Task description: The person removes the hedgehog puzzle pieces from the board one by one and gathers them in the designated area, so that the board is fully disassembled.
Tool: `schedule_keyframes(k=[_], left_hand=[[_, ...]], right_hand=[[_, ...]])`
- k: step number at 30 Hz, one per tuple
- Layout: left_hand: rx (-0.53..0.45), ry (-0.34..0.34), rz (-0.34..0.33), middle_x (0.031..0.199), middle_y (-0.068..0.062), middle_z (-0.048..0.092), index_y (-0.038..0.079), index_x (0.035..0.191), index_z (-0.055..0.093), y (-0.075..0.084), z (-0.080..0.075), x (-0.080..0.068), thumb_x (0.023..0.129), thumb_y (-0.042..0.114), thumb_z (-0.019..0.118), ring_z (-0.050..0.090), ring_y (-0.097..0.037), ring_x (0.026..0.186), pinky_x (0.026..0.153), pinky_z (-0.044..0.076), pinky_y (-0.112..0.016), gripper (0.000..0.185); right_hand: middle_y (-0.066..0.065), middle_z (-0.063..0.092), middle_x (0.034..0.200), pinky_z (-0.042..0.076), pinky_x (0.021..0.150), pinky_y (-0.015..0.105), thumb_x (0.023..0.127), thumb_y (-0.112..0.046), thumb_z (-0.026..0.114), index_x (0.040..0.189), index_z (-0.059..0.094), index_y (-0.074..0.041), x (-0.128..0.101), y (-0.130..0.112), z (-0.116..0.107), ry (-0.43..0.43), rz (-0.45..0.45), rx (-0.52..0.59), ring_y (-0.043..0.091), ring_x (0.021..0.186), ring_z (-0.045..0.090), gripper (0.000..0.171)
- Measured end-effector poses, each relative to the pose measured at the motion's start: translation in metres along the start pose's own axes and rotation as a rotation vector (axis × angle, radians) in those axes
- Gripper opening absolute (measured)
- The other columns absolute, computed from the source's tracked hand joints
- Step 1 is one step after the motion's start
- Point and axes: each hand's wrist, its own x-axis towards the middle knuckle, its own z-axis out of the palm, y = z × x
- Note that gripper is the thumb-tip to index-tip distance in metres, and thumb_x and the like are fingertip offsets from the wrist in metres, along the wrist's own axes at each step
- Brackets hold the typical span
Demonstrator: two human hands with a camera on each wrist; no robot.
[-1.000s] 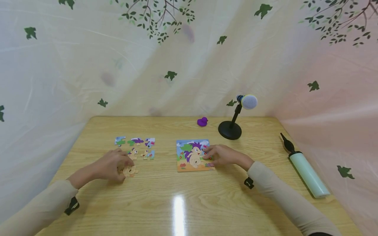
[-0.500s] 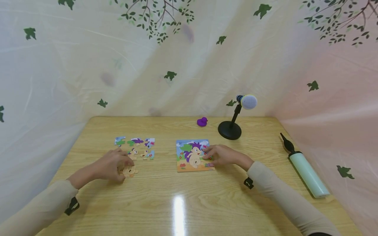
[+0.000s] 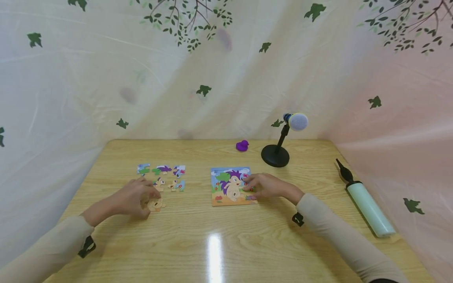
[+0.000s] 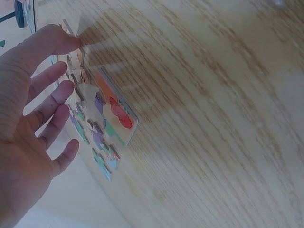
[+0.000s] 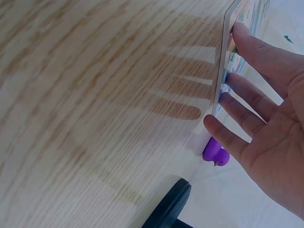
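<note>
Nothing has visibly shifted since a second ago. Nearest, the left hand [image 3: 132, 198] holds a tan puzzle piece [image 3: 155, 204] at its fingertips, on the table [image 3: 219, 243]. Beyond lie the loose pieces [image 3: 166, 175]. The right hand [image 3: 265, 186] rests with straight, relaxed fingers on the puzzle board [image 3: 230, 185] (steadying it, I judge). Keeping that board pinned flat seems wise. Farther off stand a purple duck [image 3: 242, 146] and microphone stand [image 3: 279, 147].
</note>
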Motion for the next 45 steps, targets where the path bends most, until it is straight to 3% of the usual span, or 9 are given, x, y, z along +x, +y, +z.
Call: schedule_keyframes(k=[10, 17, 24, 29, 35, 40, 45], left_hand=[[0.015, 0.032, 0.029, 0.098, 0.008, 0.068, 0.021, 0.102, 0.076, 0.006, -0.001, 0.005, 0.063, 0.025, 0.086, 0.047, -0.010, 0.089, 0.076, 0.040, -0.034, 0.040], [0.010, 0.035, 0.013, 0.096, 0.007, 0.066, 0.020, 0.106, 0.076, 0.017, 0.000, 0.023, 0.070, 0.032, 0.088, 0.053, -0.015, 0.093, 0.084, 0.045, -0.044, 0.039], [-0.046, 0.026, 0.060, 0.101, 0.001, 0.068, 0.016, 0.108, 0.076, 0.038, 0.007, 0.057, 0.074, 0.027, 0.085, 0.059, -0.020, 0.094, 0.088, 0.049, -0.047, 0.038], [-0.073, 0.023, 0.109, 0.098, -0.003, 0.068, 0.014, 0.111, 0.076, 0.061, 0.013, 0.088, 0.075, 0.028, 0.085, 0.057, -0.023, 0.092, 0.083, 0.047, -0.043, 0.040], [-0.114, 0.028, 0.176, 0.100, -0.005, 0.070, 0.013, 0.111, 0.076, 0.090, 0.025, 0.129, 0.077, 0.029, 0.081, 0.058, -0.022, 0.096, 0.089, 0.049, -0.044, 0.038], [-0.091, 0.047, 0.246, 0.104, -0.006, 0.073, 0.011, 0.111, 0.076, 0.114, 0.037, 0.155, 0.078, 0.030, 0.081, 0.062, -0.022, 0.096, 0.088, 0.052, -0.043, 0.038], [-0.077, -0.007, 0.212, 0.111, -0.004, 0.072, 0.013, 0.117, 0.074, 0.132, 0.049, 0.174, 0.080, 0.034, 0.081, 0.062, -0.024, 0.104, 0.095, 0.051, -0.049, 0.043]], right_hand=[[0.018, 0.059, 0.145, 0.039, 0.114, 0.059, 0.091, -0.023, 0.077, 0.127, 0.071, -0.009, -0.002, 0.001, 0.000, 0.000, 0.001, -0.005, 0.042, 0.139, 0.050, 0.040], [0.018, 0.059, 0.145, 0.038, 0.114, 0.059, 0.090, -0.021, 0.078, 0.126, 0.072, -0.008, -0.002, -0.002, -0.002, 0.007, -0.004, 0.020, 0.042, 0.139, 0.050, 0.039], [0.019, 0.059, 0.144, 0.038, 0.115, 0.059, 0.090, -0.021, 0.078, 0.125, 0.073, -0.007, -0.003, -0.002, -0.002, 0.007, -0.004, 0.040, 0.042, 0.138, 0.051, 0.038], [0.018, 0.060, 0.144, 0.038, 0.115, 0.058, 0.090, -0.021, 0.078, 0.125, 0.073, -0.006, -0.004, 0.000, -0.003, 0.014, -0.005, 0.047, 0.041, 0.137, 0.052, 0.038], [0.019, 0.060, 0.144, 0.038, 0.114, 0.060, 0.090, -0.021, 0.078, 0.125, 0.072, -0.005, -0.005, 0.001, -0.004, 0.013, -0.026, 0.046, 0.043, 0.138, 0.051, 0.039], [0.020, 0.059, 0.145, 0.037, 0.114, 0.061, 0.090, -0.020, 0.078, 0.126, 0.071, -0.005, -0.005, 0.002, -0.004, 0.015, -0.036, 0.056, 0.044, 0.138, 0.050, 0.039], [0.022, 0.055, 0.147, 0.038, 0.113, 0.062, 0.090, -0.022, 0.078, 0.126, 0.071, -0.004, -0.006, 0.003, -0.005, 0.020, -0.053, 0.051, 0.046, 0.138, 0.049, 0.040]])
